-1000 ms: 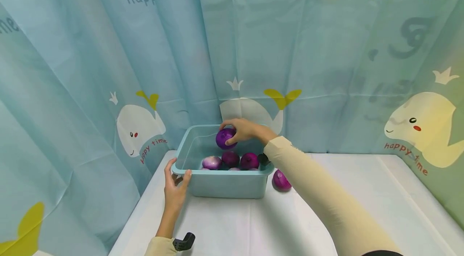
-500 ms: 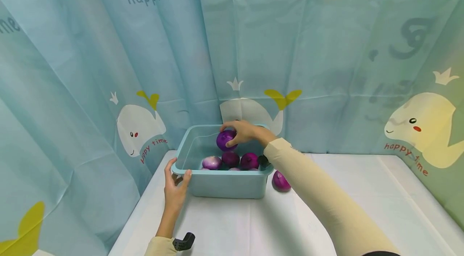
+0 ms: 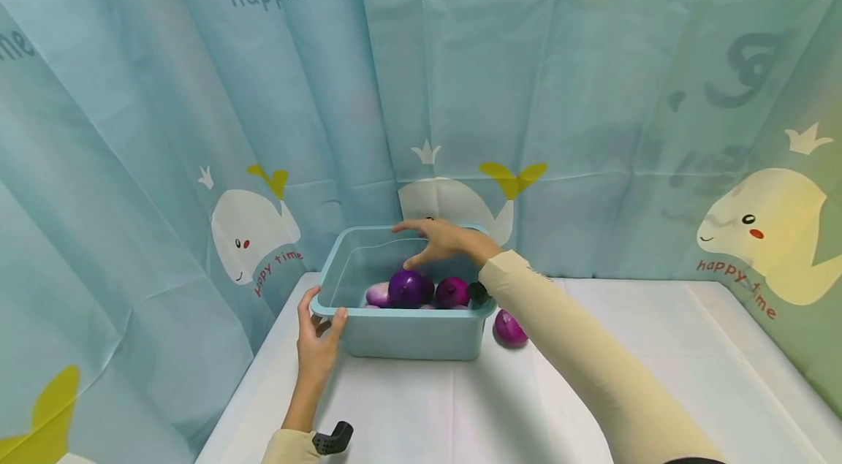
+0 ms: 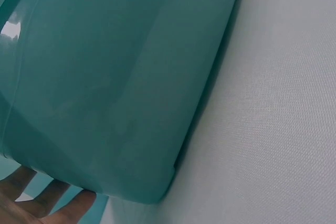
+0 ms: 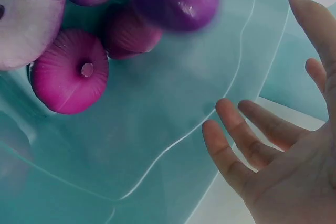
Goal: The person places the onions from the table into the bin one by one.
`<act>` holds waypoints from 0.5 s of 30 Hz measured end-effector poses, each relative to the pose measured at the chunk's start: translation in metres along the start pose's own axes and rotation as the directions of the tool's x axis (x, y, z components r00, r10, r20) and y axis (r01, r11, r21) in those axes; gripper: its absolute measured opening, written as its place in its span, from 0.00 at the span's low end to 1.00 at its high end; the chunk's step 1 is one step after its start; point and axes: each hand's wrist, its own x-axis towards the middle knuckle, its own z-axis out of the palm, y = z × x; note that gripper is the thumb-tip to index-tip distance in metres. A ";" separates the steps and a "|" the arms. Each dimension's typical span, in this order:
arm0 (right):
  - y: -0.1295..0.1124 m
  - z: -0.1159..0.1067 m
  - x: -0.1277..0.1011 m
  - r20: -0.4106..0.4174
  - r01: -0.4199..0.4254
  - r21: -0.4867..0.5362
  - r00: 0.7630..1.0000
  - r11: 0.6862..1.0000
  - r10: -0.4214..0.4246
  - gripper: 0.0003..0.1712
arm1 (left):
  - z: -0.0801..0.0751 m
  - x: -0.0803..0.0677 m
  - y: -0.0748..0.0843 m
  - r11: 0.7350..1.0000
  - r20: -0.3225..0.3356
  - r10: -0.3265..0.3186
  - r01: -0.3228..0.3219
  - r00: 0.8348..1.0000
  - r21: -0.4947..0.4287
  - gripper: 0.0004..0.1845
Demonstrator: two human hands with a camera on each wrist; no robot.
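Note:
A pale blue plastic bin (image 3: 411, 335) stands on the table with several purple onions inside. My left hand (image 3: 317, 354) holds the bin at its front left corner, thumb at the front rim and fingers around the side. In the left wrist view those fingers (image 4: 79, 206) touch the bin's wall. Over the bin, my right hand (image 3: 439, 240) is spread and holds nothing. Just below it is a dark purple onion (image 3: 405, 290), blurred in the right wrist view, beside a magenta onion (image 3: 452, 292) and a paler onion (image 3: 377, 294).
Another magenta onion (image 3: 509, 329) lies on the white table (image 3: 631, 347), outside the bin at its right, near my right sleeve (image 3: 566, 332). A blue curtain (image 3: 592, 120) with whale prints hangs directly behind the bin and along both sides.
My right hand has let go of the dark purple onion, which has dropped to the onions in the bin. Its fingers have spread apart. The left hand stays at the corner.

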 end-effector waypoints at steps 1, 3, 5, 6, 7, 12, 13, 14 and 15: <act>0.000 -0.001 0.000 0.000 0.004 0.003 1.000 1.000 -0.004 0.46 | 0.000 0.000 0.000 1.000 0.001 0.001 -0.001 1.000 0.001 0.38; 0.000 -0.002 0.000 0.000 0.014 0.007 1.000 1.000 -0.014 0.46 | 0.000 0.000 0.000 1.000 0.001 0.000 0.000 1.000 0.001 0.38; 0.001 -0.003 -0.001 -0.004 0.025 0.013 1.000 1.000 -0.025 0.45 | 0.000 0.000 0.000 1.000 0.001 -0.006 0.006 1.000 0.008 0.38; 0.001 -0.004 -0.002 -0.008 0.036 0.013 0.999 0.999 -0.036 0.45 | 0.000 0.000 0.000 1.000 0.000 -0.008 0.008 1.000 0.009 0.38; 0.001 -0.005 -0.004 -0.012 0.045 0.023 0.999 0.999 -0.045 0.44 | 0.000 -0.001 0.000 1.000 -0.001 -0.009 0.009 1.000 0.011 0.38; 0.004 -0.014 -0.020 -0.061 0.119 0.056 0.991 0.991 -0.115 0.43 | -0.001 -0.001 -0.001 1.000 -0.007 0.003 -0.003 1.000 0.013 0.38; 0.005 -0.017 -0.024 -0.071 0.129 0.066 0.990 0.989 -0.125 0.43 | -0.001 -0.001 -0.001 1.000 -0.009 0.006 -0.006 1.000 0.015 0.37; 0.007 -0.020 -0.029 -0.082 0.143 0.067 0.987 0.987 -0.137 0.42 | -0.001 -0.001 -0.001 1.000 -0.012 0.006 -0.006 1.000 0.016 0.37; 0.009 -0.022 -0.033 -0.090 0.151 0.074 0.985 0.986 -0.144 0.42 | 0.000 -0.001 -0.002 1.000 -0.016 0.005 -0.005 1.000 0.017 0.37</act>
